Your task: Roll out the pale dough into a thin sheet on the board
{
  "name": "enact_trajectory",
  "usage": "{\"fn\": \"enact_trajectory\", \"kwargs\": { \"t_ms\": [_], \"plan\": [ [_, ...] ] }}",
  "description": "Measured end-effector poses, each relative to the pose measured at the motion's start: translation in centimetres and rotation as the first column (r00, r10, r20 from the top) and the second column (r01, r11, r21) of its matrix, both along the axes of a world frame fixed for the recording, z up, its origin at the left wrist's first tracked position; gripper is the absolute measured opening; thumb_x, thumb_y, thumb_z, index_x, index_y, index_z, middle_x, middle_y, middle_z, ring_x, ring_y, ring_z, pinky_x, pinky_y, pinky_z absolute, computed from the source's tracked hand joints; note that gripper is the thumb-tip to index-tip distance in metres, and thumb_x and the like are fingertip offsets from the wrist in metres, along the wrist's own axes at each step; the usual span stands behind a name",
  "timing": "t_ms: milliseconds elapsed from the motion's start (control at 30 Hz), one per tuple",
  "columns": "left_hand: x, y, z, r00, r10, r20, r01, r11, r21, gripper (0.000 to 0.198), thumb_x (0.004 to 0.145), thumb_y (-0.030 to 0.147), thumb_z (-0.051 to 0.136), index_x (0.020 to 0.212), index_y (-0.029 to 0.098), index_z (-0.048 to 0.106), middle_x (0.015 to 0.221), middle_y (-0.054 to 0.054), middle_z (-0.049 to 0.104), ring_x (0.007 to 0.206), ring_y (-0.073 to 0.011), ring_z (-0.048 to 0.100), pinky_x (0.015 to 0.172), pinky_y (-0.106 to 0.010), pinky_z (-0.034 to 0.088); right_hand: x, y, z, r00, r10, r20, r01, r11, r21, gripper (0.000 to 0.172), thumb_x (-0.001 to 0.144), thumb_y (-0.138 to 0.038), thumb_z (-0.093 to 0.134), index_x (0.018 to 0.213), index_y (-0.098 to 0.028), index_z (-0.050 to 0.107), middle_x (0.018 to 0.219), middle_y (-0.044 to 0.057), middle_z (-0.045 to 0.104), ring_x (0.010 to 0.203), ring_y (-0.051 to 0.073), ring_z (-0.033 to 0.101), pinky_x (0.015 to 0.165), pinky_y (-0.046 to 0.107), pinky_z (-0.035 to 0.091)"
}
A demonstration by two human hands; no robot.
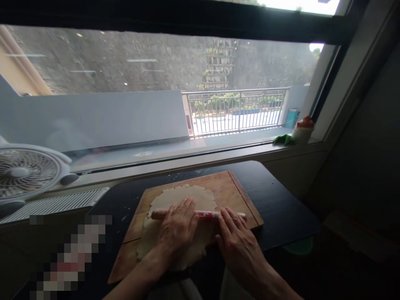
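Note:
A sheet of pale dough (184, 193) with a ragged edge lies flat on a wooden board (223, 187). Across it runs a wooden rolling pin (208, 214) with a red printed band. My left hand (181, 221) presses on the pin left of its middle, closed over it with long fingers pointing forward. My right hand (236, 233) grips the pin near its right end, fingers draped over the top and thumb on the near side. Part of the dough is hidden beneath my left hand and forearm.
The board sits on a black table (265, 187) below a wide window. To the left stands a white fan (25, 171). On the sill are an orange-topped container (303, 130) and a green cloth-like item (283, 139). A pixelated patch covers the lower left.

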State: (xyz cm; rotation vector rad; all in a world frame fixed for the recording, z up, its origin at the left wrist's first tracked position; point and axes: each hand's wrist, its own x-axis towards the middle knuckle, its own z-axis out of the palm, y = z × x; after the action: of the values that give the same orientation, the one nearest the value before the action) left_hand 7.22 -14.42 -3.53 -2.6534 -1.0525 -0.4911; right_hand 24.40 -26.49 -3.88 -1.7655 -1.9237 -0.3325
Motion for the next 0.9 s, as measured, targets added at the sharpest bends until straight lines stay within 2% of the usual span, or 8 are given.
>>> {"fn": "enact_trajectory", "kwargs": {
  "t_ms": [67, 167, 200, 333, 467, 700, 800, 900],
  "plan": [
    [-0.6, -0.7, 0.0, 0.999, -0.031, -0.017, 0.031, 1.000, 0.001, 0.048, 0.090, 0.035, 0.030, 0.133, 0.015, 0.040, 0.137, -0.009, 0.041, 0.128, -0.0228, 0.034, 0.107, -0.043, 0.022, -0.3, 0.3, 1.2, 1.000, 0.009, -0.030, -0.010, 0.999, -0.045, 0.037, 0.092, -0.029, 0.031, 0.119, -0.015, 0.051, 0.125, 0.010, 0.052, 0.119, 0.021, 0.041, 0.098, 0.035, 0.033],
    [0.4, 0.5, 0.7, 0.999, 0.014, -0.033, -0.016, 0.998, -0.052, 0.045, 0.091, 0.035, 0.028, 0.127, 0.015, 0.047, 0.134, -0.009, 0.046, 0.126, -0.0224, 0.036, 0.105, -0.041, 0.025, 0.1, 3.5, 3.0, 0.995, -0.069, -0.072, 0.056, 0.984, -0.172, 0.037, 0.093, -0.030, 0.026, 0.093, -0.017, 0.061, 0.099, 0.008, 0.062, 0.101, 0.018, 0.051, 0.090, 0.030, 0.036],
    [1.3, 1.3, 1.1, 0.998, 0.048, -0.033, -0.050, 0.996, -0.071, 0.043, 0.091, 0.035, 0.028, 0.123, 0.016, 0.050, 0.131, -0.009, 0.048, 0.125, -0.0227, 0.038, 0.104, -0.041, 0.026, 0.4, 4.9, 3.4, 0.993, -0.105, -0.060, 0.089, 0.970, -0.226, 0.037, 0.092, -0.030, 0.027, 0.090, -0.016, 0.061, 0.098, 0.008, 0.062, 0.100, 0.018, 0.051, 0.091, 0.030, 0.035],
    [5.0, 4.4, 2.5, 0.988, 0.152, -0.023, -0.154, 0.982, -0.108, 0.033, 0.090, 0.031, 0.033, 0.105, 0.017, 0.059, 0.118, -0.010, 0.058, 0.116, -0.0251, 0.044, 0.098, -0.041, 0.029, 1.2, 9.1, 3.4, 0.971, -0.232, -0.058, 0.212, 0.946, -0.244, 0.041, 0.091, -0.035, 0.027, 0.094, -0.013, 0.062, 0.105, 0.015, 0.059, 0.105, 0.023, 0.048, 0.092, 0.038, 0.033],
    [5.0, 4.3, 2.6, 0.996, 0.093, 0.005, -0.093, 0.992, -0.089, 0.030, 0.090, 0.029, 0.035, 0.097, 0.016, 0.061, 0.109, -0.010, 0.061, 0.111, -0.0247, 0.046, 0.098, -0.039, 0.028, 0.1, 8.0, 2.2, 0.967, -0.247, -0.061, 0.228, 0.948, -0.220, 0.045, 0.092, -0.039, 0.023, 0.102, -0.015, 0.061, 0.118, 0.013, 0.055, 0.121, 0.024, 0.037, 0.098, 0.039, 0.027],
    [-0.8, -0.5, 1.0, 0.998, 0.005, 0.069, 0.000, 0.998, -0.064, 0.038, 0.091, 0.034, 0.029, 0.110, 0.019, 0.057, 0.119, -0.007, 0.058, 0.118, -0.0219, 0.044, 0.102, -0.039, 0.026, -3.0, 2.2, -0.2, 0.989, -0.134, -0.057, 0.131, 0.990, -0.044, 0.048, 0.092, -0.038, 0.026, 0.130, -0.012, 0.041, 0.137, 0.013, 0.039, 0.131, 0.022, 0.026, 0.105, 0.039, 0.019],
    [-0.6, -0.1, 1.4, 0.998, 0.000, 0.061, 0.004, 0.998, -0.068, 0.036, 0.091, 0.033, 0.029, 0.104, 0.020, 0.060, 0.115, -0.006, 0.060, 0.114, -0.0210, 0.048, 0.100, -0.037, 0.030, -2.4, 3.4, 0.4, 0.991, -0.122, -0.058, 0.117, 0.990, -0.080, 0.045, 0.092, -0.038, 0.026, 0.124, -0.014, 0.047, 0.133, 0.012, 0.044, 0.129, 0.021, 0.029, 0.103, 0.038, 0.020],
    [1.5, 2.1, 2.2, 0.994, 0.093, 0.055, -0.089, 0.993, -0.075, 0.033, 0.090, 0.032, 0.032, 0.093, 0.018, 0.062, 0.107, -0.007, 0.063, 0.105, -0.0215, 0.052, 0.094, -0.036, 0.035, -1.2, 6.7, 1.7, 0.977, -0.197, -0.085, 0.179, 0.967, -0.180, 0.042, 0.092, -0.041, 0.026, 0.108, -0.018, 0.057, 0.123, 0.011, 0.053, 0.125, 0.021, 0.034, 0.101, 0.039, 0.023]
  ]
}}
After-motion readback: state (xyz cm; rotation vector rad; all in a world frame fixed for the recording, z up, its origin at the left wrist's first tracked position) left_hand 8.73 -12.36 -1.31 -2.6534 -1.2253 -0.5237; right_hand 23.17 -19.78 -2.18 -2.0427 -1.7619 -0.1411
